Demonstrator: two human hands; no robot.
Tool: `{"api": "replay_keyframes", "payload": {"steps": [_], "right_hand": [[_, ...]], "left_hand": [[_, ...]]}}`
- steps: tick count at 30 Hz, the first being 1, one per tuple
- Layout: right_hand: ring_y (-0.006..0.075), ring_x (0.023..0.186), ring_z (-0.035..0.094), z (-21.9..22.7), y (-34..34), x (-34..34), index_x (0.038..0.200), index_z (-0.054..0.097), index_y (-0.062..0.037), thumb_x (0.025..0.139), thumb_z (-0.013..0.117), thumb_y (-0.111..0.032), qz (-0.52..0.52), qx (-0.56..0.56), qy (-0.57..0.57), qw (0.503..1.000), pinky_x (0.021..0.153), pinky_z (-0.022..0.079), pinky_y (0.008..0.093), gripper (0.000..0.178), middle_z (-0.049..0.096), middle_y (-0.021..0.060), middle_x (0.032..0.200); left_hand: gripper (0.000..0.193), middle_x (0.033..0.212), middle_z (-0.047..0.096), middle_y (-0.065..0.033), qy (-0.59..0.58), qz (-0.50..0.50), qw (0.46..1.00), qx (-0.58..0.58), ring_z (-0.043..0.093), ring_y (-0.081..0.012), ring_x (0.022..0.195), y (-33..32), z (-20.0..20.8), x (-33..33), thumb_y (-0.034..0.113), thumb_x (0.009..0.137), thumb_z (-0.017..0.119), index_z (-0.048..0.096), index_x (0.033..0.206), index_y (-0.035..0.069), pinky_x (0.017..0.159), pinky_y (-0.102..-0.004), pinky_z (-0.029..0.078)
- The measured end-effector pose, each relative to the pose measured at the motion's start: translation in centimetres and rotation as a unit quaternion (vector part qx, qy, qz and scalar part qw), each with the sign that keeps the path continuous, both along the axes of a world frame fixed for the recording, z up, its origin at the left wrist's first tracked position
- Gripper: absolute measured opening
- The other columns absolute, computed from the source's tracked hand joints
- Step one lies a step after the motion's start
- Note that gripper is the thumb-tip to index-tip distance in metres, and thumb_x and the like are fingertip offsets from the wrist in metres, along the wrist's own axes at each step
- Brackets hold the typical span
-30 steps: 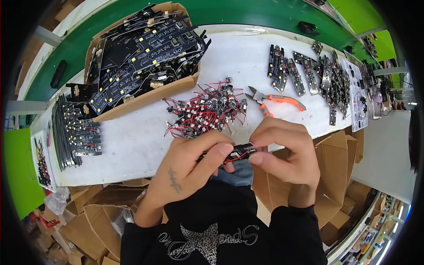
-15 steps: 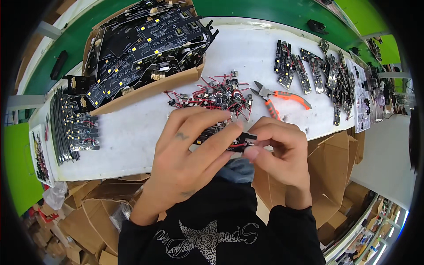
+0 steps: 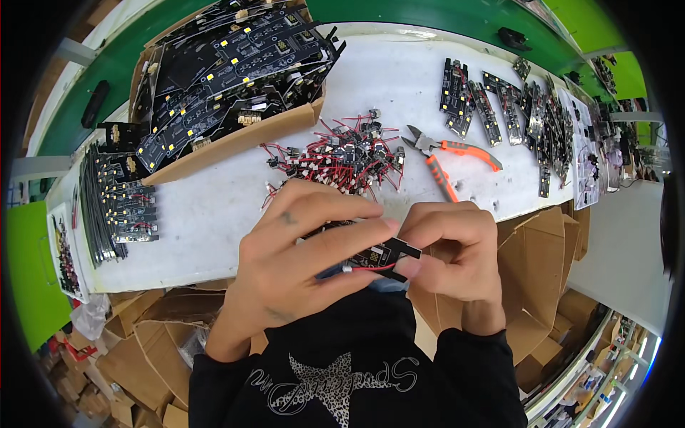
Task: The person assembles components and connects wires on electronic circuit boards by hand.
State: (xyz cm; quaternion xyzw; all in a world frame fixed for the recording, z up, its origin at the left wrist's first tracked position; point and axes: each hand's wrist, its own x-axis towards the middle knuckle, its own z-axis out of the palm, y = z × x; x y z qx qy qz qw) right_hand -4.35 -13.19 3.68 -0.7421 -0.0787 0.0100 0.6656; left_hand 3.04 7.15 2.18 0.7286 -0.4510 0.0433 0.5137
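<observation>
Circuit board (image 3: 383, 255): black, notched end, red wire (image 3: 374, 268); left fingers (image 3: 342, 242) clasping, right fingers (image 3: 440, 223) pinching it.

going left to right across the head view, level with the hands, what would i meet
White tray, dark strips, small boards, left hand, held board, right hand, brown carton.

white table (image 3: 203, 225) against green panel (image 3: 421, 13)

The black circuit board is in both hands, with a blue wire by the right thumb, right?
Not blue: the head view shows a red wire by the right thumb. The black circuit board is in the left hand and right hand.
</observation>
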Motion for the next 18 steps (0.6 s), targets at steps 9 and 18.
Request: {"api": "replay_keyframes", "payload": {"steps": [9, 18], "right_hand": [[0.0184, 0.084, 0.061, -2.4, -0.7, 1.0, 0.09, 0.067, 0.0035, 0.076, 0.068, 0.007, -0.212, 0.046, 0.002, 0.976, 0.073, 0.047, 0.0292, 0.015, 0.066, 0.0119, 0.089], [0.0336, 0.116, 0.053, -4.7, 1.0, 4.0, 0.106, 0.065, -0.0003, 0.073, 0.069, 0.002, -0.23, -0.34, -0.197, 0.89, 0.1, 0.039, 0.0416, 0.033, 0.059, 0.0156, 0.122]], "left_hand": [[0.053, 0.1, 0.07, -0.0161, 0.08, 0.03, 0.996, 0.012, 0.064, -0.0295, 0.092, 2.4, 1.2, 0.3, 0.019, 0.061, 0.085, 0.066, 0.105, -0.004, 0.082, -0.0385, 0.047], [0.058, 0.117, 0.056, -0.0375, -0.038, 0.173, 0.956, -0.234, 0.059, -0.0413, 0.112, 11.4, 6.2, 6.4, 0.025, 0.085, 0.07, 0.044, 0.127, -0.004, 0.098, -0.0489, 0.045]]}}
